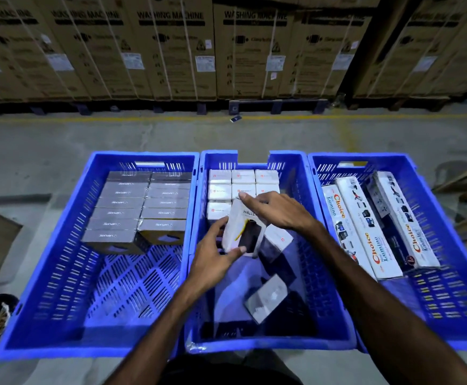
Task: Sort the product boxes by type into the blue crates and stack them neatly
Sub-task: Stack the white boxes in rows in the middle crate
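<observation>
A wall of washing-machine cartons (171,48) lines the far side of the floor. Nearer, three blue crates stand side by side. The left crate (46,287) holds two neat columns of dark boxes (140,207) packed against its far edge, its near half bare. The right crate (454,287) carries long white "Choice" boxes (365,232) lying slanted toward its far edge. The middle crate (324,315) has small white boxes (242,184) in tidy rows at its far edge, while a few loose boxes (267,301) lie tumbled across its middle and near part. Above those, the left hand (213,262) and right hand (276,209) both grip a white packet-like box (243,232), tilted. Sorting looks well along; the held box and the loose ones seemingly remain.
</observation>
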A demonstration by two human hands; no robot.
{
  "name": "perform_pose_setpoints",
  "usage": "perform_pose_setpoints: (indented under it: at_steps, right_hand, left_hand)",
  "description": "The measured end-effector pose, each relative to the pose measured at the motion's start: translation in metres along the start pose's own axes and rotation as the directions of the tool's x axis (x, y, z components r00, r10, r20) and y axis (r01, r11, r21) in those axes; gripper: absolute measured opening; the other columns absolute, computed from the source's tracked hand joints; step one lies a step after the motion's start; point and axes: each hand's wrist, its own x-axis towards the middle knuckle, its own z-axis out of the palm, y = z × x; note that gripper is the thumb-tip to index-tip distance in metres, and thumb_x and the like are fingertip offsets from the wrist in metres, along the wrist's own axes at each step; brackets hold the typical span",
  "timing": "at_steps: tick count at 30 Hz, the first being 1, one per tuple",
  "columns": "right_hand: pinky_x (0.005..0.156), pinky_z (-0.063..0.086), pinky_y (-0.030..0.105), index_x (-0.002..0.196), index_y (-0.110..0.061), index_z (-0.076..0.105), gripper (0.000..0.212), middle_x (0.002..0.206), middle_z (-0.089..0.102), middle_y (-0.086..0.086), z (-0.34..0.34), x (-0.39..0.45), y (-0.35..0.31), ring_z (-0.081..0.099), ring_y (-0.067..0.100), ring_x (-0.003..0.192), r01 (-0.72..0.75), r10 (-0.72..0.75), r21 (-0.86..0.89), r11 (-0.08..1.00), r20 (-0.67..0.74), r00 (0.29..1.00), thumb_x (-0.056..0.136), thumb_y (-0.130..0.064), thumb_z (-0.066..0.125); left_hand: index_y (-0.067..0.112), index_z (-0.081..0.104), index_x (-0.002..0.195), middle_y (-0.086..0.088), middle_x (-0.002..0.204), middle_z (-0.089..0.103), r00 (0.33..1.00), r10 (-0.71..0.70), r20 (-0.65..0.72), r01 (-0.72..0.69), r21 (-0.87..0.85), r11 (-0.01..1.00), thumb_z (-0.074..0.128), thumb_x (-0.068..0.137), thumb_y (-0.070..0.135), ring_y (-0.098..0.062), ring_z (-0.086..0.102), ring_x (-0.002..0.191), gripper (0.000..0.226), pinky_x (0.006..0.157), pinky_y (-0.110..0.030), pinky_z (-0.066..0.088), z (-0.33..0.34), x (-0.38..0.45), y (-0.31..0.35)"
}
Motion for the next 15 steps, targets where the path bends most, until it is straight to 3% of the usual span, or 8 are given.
perform_pose_setpoints:
  at_steps: [3, 6, 9, 12, 15]
  right_hand:
    - [0.089, 0.055, 0.048, 0.11, -0.026, 0.073, 0.079, 0.103, 0.075, 0.011, -0.009, 0.008, 0.01, 0.072, 0.024, 0.093, 0.071, -0.098, 0.202, 0.977, 0.123, 0.988, 0.076, -0.093, 0.05]
    - [0.079, 0.057, 0.044, 0.12, -0.029, 0.07, 0.051, 0.099, 0.073, 0.008, -0.018, 0.015, 0.021, 0.066, 0.015, 0.08, 0.138, -0.187, 0.239, 0.961, 0.194, 0.963, 0.079, -0.056, 0.082]
    - [0.068, 0.052, 0.026, 0.125, -0.026, 0.067, 0.055, 0.094, 0.064, -0.003, -0.028, 0.017, 0.025, 0.061, 0.004, 0.07, 0.183, -0.229, 0.259, 0.948, 0.158, 0.961, 0.077, -0.039, 0.09]
    - [0.074, 0.055, 0.032, 0.13, -0.027, 0.063, 0.068, 0.095, 0.065, 0.0, -0.037, 0.026, 0.032, 0.063, 0.01, 0.074, 0.181, -0.195, 0.238, 0.954, 0.037, 0.98, 0.071, -0.042, 0.093]
    - [0.074, 0.051, 0.031, 0.13, -0.028, 0.062, 0.068, 0.087, 0.064, -0.01, -0.042, 0.032, 0.038, 0.061, 0.008, 0.076, 0.155, -0.153, 0.157, 0.975, -0.022, 0.988, 0.071, -0.041, 0.092]
  left_hand:
    - [0.028, 0.054, 0.141, -0.003, 0.127, 0.067, 0.998, -0.057, -0.006, 0.055, -0.161, 0.985, 0.085, 0.077, 0.012, -0.023, 0.068, 0.114, 0.073, 0.086, -0.046, 0.064, -0.005, 0.005, -0.002]
    - [0.026, 0.053, 0.141, -0.001, 0.126, 0.067, 0.998, -0.068, 0.005, 0.068, -0.195, 0.978, 0.08, 0.083, -0.006, -0.019, 0.068, 0.114, 0.072, 0.084, -0.031, 0.062, -0.011, 0.009, 0.001]
    - [0.025, 0.052, 0.145, 0.005, 0.132, 0.065, 0.997, -0.072, -0.024, 0.066, -0.184, 0.981, 0.08, 0.083, -0.007, -0.018, 0.071, 0.111, 0.075, 0.089, -0.033, 0.061, -0.013, 0.016, 0.002]
    - [0.026, 0.05, 0.15, 0.021, 0.132, 0.061, 0.988, -0.074, -0.138, 0.056, -0.129, 0.99, 0.082, 0.083, 0.001, -0.014, 0.07, 0.111, 0.078, 0.088, -0.037, 0.063, -0.013, 0.018, -0.001]
    - [0.025, 0.054, 0.146, 0.013, 0.138, 0.058, 0.98, -0.02, -0.197, 0.008, -0.06, 0.998, 0.082, 0.086, 0.008, -0.007, 0.07, 0.108, 0.068, 0.083, -0.03, 0.063, -0.015, 0.013, -0.003]
